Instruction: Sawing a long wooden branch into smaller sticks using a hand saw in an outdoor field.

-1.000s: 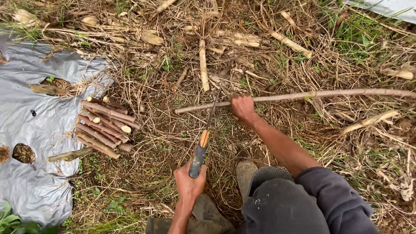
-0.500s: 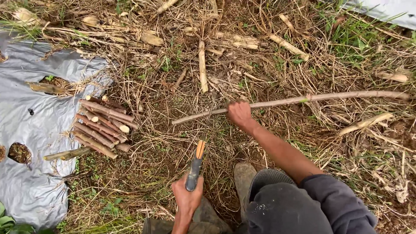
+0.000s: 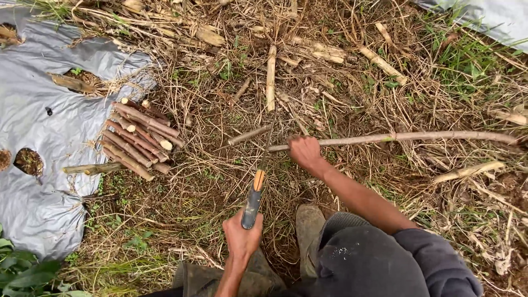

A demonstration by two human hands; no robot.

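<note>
We see the long thin brown woody stem [image 3: 407, 136] lying across dry straw near the centre of the view, its long axis running from about nine o'clock to three o'clock, rising very slightly toward three. Its cut end points toward nine o'clock, and just beyond that end, toward nine, a short severed piece [image 3: 250, 134] lies apart from it. The bark looks pale brown and smooth, with a knot partway along. Our right hand [image 3: 304, 152] is curled around the stem near its cut end, fingers closed over it from above. Our left hand [image 3: 241, 237] is closed in a fist around the grey and orange handle of a pruning saw [image 3: 254, 195]; the handle points toward six o'clock and the narrow dark blade toward twelve, meeting the stem just beside the right hand. The blade is hard to make out against the straw, and we cannot tell whether its edge touches the wood. The stem's far end is cut off near the three o'clock edge. At nine o'clock a stack of short reddish-brown cut sticks [image 3: 140, 138] rests at the edge of a grey plastic sheet [image 3: 44, 115].
</note>
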